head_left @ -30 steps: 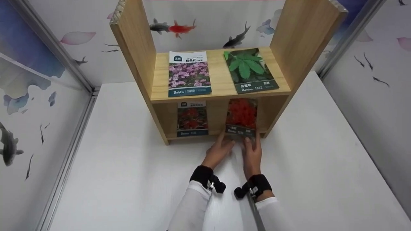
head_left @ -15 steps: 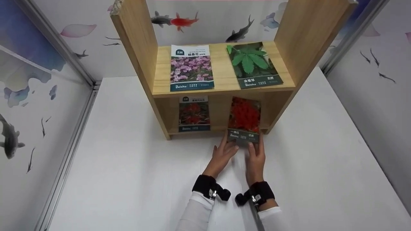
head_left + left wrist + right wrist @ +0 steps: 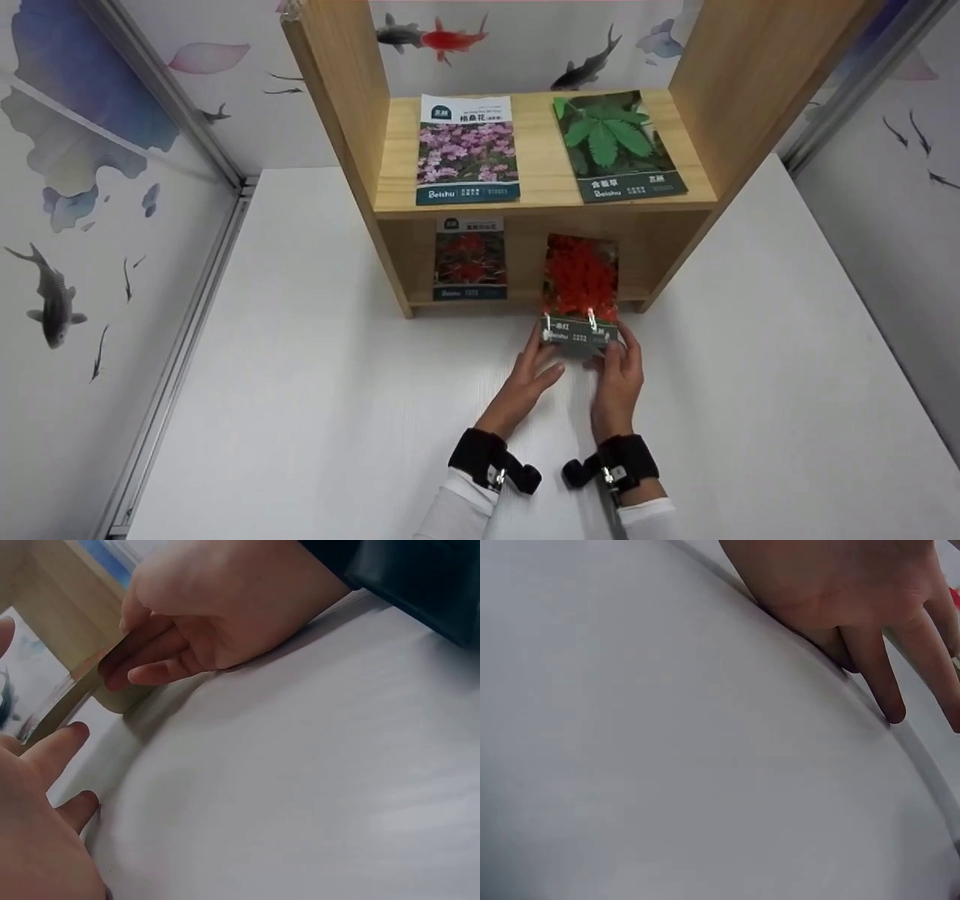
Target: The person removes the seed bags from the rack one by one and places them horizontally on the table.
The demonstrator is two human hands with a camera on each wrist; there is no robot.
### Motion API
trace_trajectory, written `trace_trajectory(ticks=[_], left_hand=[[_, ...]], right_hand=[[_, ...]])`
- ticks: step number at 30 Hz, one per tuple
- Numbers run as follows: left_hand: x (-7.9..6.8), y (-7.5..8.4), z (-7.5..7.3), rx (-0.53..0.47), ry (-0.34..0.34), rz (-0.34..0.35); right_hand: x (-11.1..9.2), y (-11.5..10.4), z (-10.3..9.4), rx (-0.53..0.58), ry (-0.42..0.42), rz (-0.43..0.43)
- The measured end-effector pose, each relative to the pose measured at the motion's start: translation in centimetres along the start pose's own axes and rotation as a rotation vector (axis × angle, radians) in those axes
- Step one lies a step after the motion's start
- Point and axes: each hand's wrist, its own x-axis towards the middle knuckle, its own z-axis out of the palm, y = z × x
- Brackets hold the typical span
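Note:
A seed packet with red flowers (image 3: 581,277) leans at the front of the shelf's lower right compartment, its lower end out past the front edge. My right hand (image 3: 619,382) pinches its bottom right corner, thumb on the front and fingers behind; the left wrist view shows that right hand (image 3: 187,622) at the packet's edge. At the bottom left corner, my left hand (image 3: 521,386) touches the packet with extended fingers, thumb held off it. Straight fingers of a hand (image 3: 877,667) reach down near the table in the right wrist view; which hand is unclear.
A wooden shelf (image 3: 536,154) stands on the white table (image 3: 300,375). Its upper board bears a pink-flower packet (image 3: 469,154) and a green-leaf packet (image 3: 619,142). Below left stands another red-flower packet (image 3: 470,262). Fish-patterned walls (image 3: 517,45) enclose the table.
Both hands and the red-flower seed packet have come out of the lower right compartment toward me. The head view has shifted slightly. The other packets stay in place on the shelf.

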Motion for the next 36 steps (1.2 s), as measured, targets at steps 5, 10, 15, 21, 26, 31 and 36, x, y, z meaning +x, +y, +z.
trace_trajectory(ticks=[5, 10, 15, 21, 26, 31, 36], left_hand=[[-1.0, 0.6, 0.0, -0.057, -0.021, -0.001], [-1.8, 1.0, -0.1, -0.085, -0.008, 0.015], [-2.0, -0.1, -0.2, -0.127, 0.044, 0.0], [-2.6, -0.1, 0.1, -0.141, 0.079, -0.012], [-3.5, 0.5, 0.1, -0.074, 0.133, -0.031], [-4.4, 0.7, -0.2, -0.002, 0.165, -0.018], [-5.3, 0.7, -0.4, 0.062, 0.188, -0.018]], right_hand=[[-0.3, 0.0, -0.3, 0.002, -0.02, 0.017], [-0.7, 0.1, -0.1, 0.051, -0.074, 0.009], [-1.5, 0.0, -0.2, 0.087, -0.132, 0.054], [-2.4, -0.5, -0.8, 0.085, -0.199, 0.119], [-3.1, -0.7, -1.0, 0.018, -0.263, 0.156], [-3.7, -0.8, -0.9, -0.075, -0.311, 0.195], [-4.5, -1.0, -1.1, -0.216, -0.345, 0.207]])
